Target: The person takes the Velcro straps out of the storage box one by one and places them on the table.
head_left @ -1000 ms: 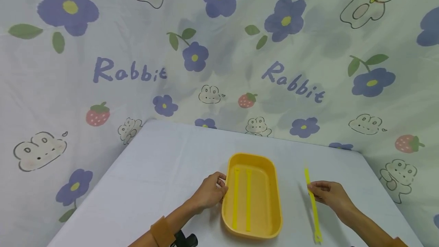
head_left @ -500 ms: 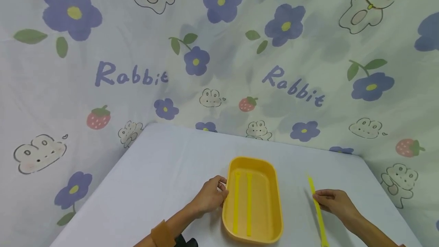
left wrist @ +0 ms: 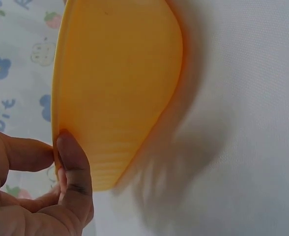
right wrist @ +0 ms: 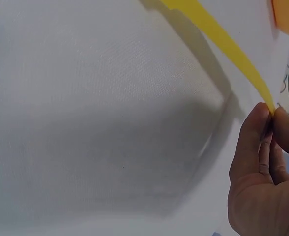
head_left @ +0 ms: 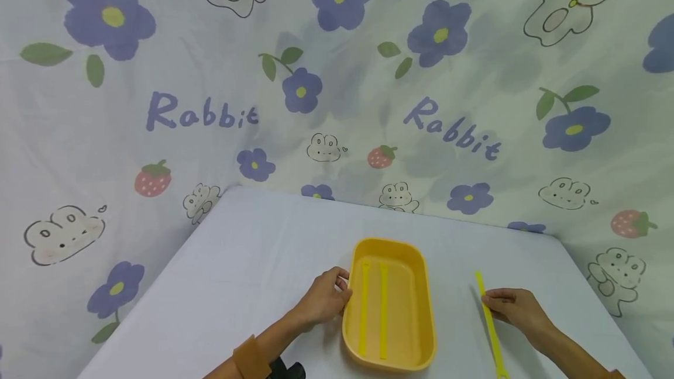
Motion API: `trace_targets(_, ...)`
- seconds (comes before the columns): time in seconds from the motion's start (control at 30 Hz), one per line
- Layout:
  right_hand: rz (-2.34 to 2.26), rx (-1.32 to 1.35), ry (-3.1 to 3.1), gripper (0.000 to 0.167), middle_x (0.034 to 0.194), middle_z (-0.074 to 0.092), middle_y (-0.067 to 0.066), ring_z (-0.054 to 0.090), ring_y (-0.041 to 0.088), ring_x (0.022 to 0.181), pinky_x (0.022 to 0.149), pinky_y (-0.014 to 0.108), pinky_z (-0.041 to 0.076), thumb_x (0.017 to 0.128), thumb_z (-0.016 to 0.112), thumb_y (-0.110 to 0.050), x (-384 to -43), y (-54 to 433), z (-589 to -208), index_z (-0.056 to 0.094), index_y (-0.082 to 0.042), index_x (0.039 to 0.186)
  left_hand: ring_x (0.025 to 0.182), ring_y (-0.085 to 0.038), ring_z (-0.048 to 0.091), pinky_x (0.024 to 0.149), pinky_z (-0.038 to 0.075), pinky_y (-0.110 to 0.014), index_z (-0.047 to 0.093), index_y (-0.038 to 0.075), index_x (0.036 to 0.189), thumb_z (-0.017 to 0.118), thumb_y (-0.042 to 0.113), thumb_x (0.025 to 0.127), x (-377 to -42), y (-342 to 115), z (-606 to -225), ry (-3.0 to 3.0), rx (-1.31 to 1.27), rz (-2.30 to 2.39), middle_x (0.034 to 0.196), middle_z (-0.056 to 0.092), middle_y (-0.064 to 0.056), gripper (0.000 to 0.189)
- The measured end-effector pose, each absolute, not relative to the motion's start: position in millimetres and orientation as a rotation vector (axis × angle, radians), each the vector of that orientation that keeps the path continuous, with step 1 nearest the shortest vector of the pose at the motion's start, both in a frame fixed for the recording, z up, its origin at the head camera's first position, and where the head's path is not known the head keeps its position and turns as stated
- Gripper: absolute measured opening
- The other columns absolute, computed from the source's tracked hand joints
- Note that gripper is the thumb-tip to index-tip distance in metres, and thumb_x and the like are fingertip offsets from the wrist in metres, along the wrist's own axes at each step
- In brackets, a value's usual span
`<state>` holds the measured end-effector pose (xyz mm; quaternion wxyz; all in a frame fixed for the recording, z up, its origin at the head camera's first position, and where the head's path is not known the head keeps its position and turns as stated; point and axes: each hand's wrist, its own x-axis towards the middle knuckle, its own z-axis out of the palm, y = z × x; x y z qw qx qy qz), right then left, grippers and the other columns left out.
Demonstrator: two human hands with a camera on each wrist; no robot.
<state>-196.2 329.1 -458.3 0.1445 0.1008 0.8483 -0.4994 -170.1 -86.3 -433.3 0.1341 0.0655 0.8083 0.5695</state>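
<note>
A yellow-orange rounded rectangular tray point(head_left: 388, 361) lies on the white table. Inside it two thin yellow strips point(head_left: 364, 309) lie lengthwise, side by side in its left half. My left hand point(head_left: 322, 298) pinches the tray's left rim between thumb and fingers; the left wrist view has the tray's outer wall point(left wrist: 115, 83) close up. To the right of the tray, my right hand point(head_left: 518, 312) pinches another flat yellow strip point(head_left: 492, 332) partway along, its wider near end pointing toward me. In the right wrist view this strip point(right wrist: 228, 46) bends slightly and casts a shadow below.
The white table point(head_left: 253, 250) runs back to a hanging cloth point(head_left: 337, 110) printed with rabbits, flowers and strawberries. A black object point(head_left: 286, 369) shows under my left forearm at the bottom edge.
My right hand with the strip has shifted slightly right and toward me. The strip's far end now looks lower. The left hand keeps its hold on the tray, and the head view tilts slightly.
</note>
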Motion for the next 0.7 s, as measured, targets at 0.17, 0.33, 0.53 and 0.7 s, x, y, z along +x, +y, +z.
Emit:
trace_targets(0.17, -1.415, 0.311, 2.468, 0.045, 0.102, 0.073, 0.006, 0.071, 0.016, 0.09, 0.079, 0.03, 0.06, 0.093, 0.072, -0.021, -198, 328, -459, 0.061, 0.014, 0.12, 0.069, -0.021, 0.064, 0.056, 0.052, -0.027, 0.049, -0.007, 0.125, 0.058, 0.003, 0.097, -171, -86, -434, 2.358, 0.185, 1.639, 0.094, 0.056, -0.009, 0.031)
trace_targets(0.33, -1.364, 0.367, 2.489, 0.043, 0.096, 0.074, 0.003, 0.07, 0.015, 0.084, 0.075, 0.029, 0.059, 0.09, 0.075, -0.021, -198, 327, -466, 0.065, 0.011, 0.115, 0.068, -0.019, 0.063, 0.056, 0.051, -0.027, 0.05, -0.007, 0.124, 0.058, 0.003, 0.096, -170, -86, -436, 2.339, 0.162, 1.643, 0.094, 0.055, -0.009, 0.031)
trace_targets(0.53, -1.278, 0.419, 2.519, 0.04, 0.091, 0.074, 0.0, 0.068, 0.013, 0.078, 0.07, 0.028, 0.058, 0.087, 0.078, -0.022, -199, 326, -473, 0.068, 0.009, 0.111, 0.068, -0.018, 0.064, 0.055, 0.05, -0.025, 0.05, -0.008, 0.125, 0.058, 0.002, 0.096, -169, -86, -436, 2.312, 0.176, 1.665, 0.095, 0.056, -0.009, 0.031)
trace_targets(0.7, -1.255, 0.418, 2.559, 0.038, 0.088, 0.074, 0.0, 0.068, 0.012, 0.076, 0.068, 0.027, 0.058, 0.086, 0.079, -0.021, -202, 323, -475, 0.07, 0.008, 0.108, 0.069, -0.019, 0.065, 0.056, 0.051, -0.025, 0.05, -0.008, 0.125, 0.058, 0.003, 0.096, -172, -87, -435, 2.318, 0.184, 1.664, 0.095, 0.056, -0.009, 0.032)
